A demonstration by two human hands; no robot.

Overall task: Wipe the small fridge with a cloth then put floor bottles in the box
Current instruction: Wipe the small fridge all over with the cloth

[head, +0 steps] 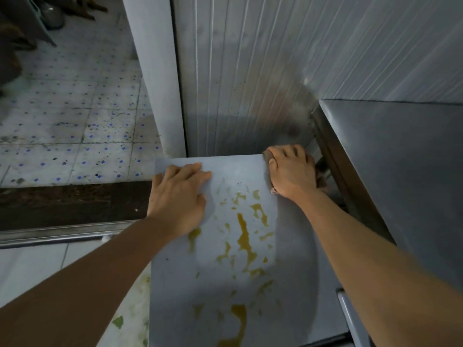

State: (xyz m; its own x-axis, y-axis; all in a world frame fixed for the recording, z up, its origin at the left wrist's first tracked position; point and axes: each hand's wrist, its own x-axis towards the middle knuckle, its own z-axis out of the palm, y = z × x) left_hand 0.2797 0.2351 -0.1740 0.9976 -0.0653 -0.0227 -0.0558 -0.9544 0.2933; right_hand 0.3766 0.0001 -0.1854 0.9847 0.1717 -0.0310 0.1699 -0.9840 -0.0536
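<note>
The small fridge's grey top (240, 291) fills the lower middle, streaked with yellow-brown stains down its centre. My left hand (179, 196) lies flat on the top near its far left corner, fingers spread. My right hand (292, 171) grips a brownish cloth (322, 180) at the far right corner of the top, where it meets the wall. Most of the cloth is hidden under the hand. No bottles or box are in view.
A ribbed metal wall (250, 71) stands behind the fridge. A steel counter (400, 159) rises close on the right. A white post (155, 71) and a tiled floor with blue dots (75, 136) lie to the left, past a dark threshold strip (70, 204).
</note>
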